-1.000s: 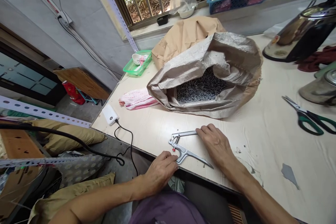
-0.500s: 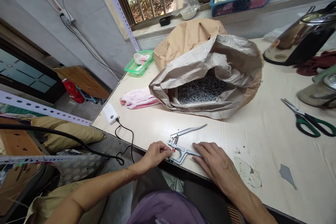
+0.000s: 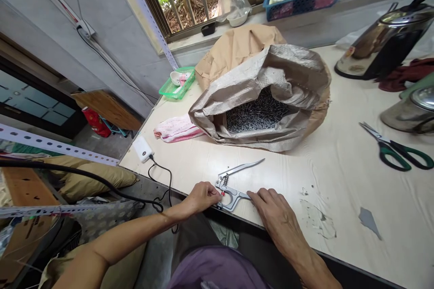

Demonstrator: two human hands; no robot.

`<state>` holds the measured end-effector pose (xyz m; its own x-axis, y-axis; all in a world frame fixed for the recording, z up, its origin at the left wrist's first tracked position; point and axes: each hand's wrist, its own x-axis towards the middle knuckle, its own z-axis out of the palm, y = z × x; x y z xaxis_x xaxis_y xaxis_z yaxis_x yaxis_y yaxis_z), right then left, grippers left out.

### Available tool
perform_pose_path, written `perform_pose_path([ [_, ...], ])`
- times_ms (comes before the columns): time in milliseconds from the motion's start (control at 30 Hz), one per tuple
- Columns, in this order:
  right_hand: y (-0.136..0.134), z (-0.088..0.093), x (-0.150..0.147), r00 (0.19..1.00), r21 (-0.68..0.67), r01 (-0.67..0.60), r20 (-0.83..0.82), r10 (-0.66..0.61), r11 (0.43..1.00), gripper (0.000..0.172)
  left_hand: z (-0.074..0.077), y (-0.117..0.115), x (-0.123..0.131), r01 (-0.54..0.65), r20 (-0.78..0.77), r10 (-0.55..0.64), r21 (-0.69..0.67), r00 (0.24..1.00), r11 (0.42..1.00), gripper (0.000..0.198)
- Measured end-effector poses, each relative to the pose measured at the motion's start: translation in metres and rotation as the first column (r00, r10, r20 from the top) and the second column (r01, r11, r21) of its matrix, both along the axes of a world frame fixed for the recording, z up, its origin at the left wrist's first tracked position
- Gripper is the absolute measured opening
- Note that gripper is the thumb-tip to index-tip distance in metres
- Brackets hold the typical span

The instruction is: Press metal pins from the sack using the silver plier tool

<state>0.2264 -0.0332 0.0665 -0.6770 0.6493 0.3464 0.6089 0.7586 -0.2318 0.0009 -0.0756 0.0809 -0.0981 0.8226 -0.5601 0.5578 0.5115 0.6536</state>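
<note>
A pair of grey metal snap-fastener pliers (image 3: 233,198) lies near the table's front edge, handles spread, with a spring by the pivot and a small red piece in the jaw. My left hand (image 3: 203,196) is closed in a pinch right beside that jaw; whatever its fingertips hold is too small to make out. My right hand (image 3: 276,210) has its thumb and fingertips at the end of the lower handle. The upper handle points away to the right, untouched.
Behind the pliers stands an open woven sack (image 3: 291,131) of small dark metal pieces. Scissors (image 3: 393,146) and a steel kettle (image 3: 383,45) are at the right. A white power bank (image 3: 142,149) with a cable, a pink-white cloth (image 3: 178,128) and a green basket (image 3: 178,86) are left.
My right hand has drawn back slightly, its fingertips now nearer the end of the lower handle. The left hand keeps its pinch by the jaw. The whole view has shifted a little.
</note>
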Motion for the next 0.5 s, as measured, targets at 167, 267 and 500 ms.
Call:
perform_pose_path([
  [167,0.013,-0.003,0.001,0.999,-0.035,-0.035,-0.029,0.034,0.999,0.026,-0.006,0.006,-0.005,0.047,0.034,-0.046,-0.035,0.998,0.998,0.021],
  [267,0.034,-0.007,0.002,0.999,0.007,-0.034,-0.011,0.034,0.999,0.054,-0.006,0.008,-0.006,0.052,0.044,-0.049,-0.057,0.998,0.997,0.023],
  [500,0.068,-0.022,-0.002,0.968,-0.033,-0.090,0.234,0.095,0.995,0.094,-0.008,0.008,-0.006,0.046,0.035,-0.044,-0.060,0.998,0.997,0.023],
])
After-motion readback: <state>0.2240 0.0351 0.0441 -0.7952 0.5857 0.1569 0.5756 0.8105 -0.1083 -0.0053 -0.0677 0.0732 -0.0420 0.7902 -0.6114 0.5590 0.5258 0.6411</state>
